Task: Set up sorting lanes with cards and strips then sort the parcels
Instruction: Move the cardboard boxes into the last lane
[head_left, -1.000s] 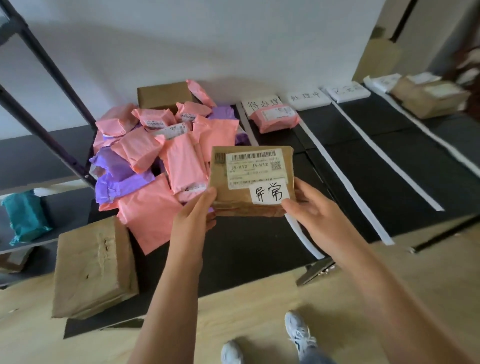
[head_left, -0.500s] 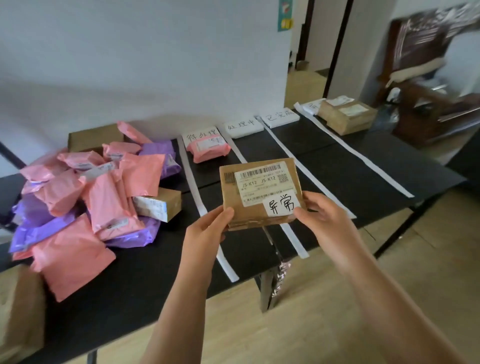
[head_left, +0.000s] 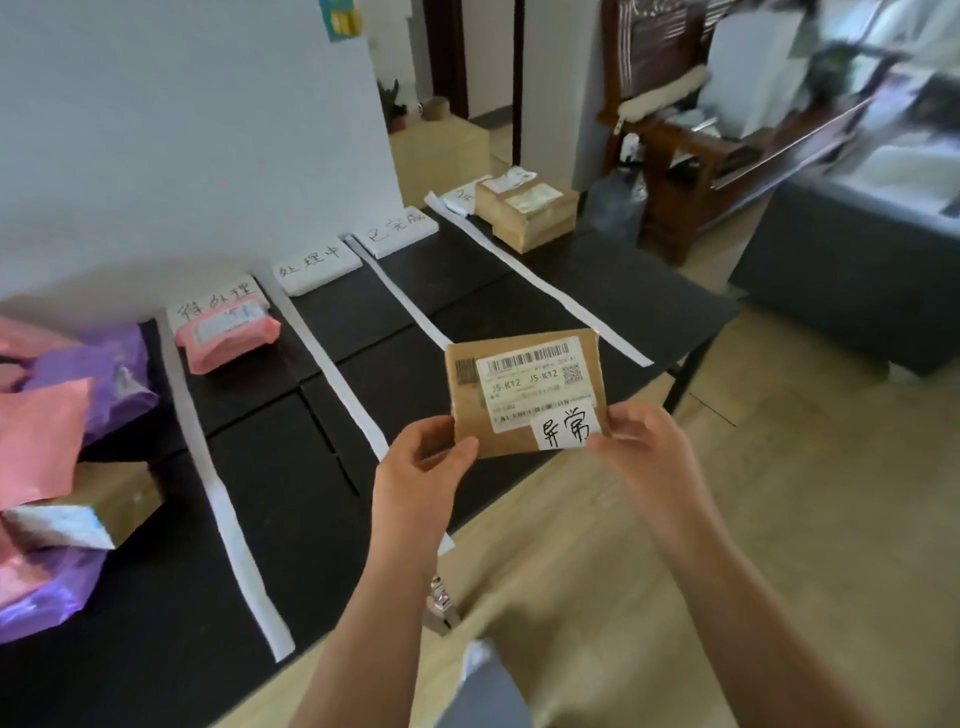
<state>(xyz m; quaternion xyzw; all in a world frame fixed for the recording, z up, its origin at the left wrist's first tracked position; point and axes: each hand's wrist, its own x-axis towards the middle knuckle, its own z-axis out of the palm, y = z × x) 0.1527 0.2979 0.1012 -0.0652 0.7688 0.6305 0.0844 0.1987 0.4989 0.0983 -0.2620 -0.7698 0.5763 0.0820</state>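
Sorting in hand: our left grip (head_left: 421, 483) and right grip (head_left: 644, 452) pinch the flat brown cardboard parcel (head_left: 524, 389); next, we judge, it needs carrying to the one-o'clock lane (head_left: 649, 291).

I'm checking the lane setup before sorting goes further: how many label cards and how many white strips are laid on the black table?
Label cards: 4 (the farthest partly hidden by brown boxes)
White strips: 4
Total: 8

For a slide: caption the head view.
Left hand and right hand hold a cardboard parcel at the black table with white strips.
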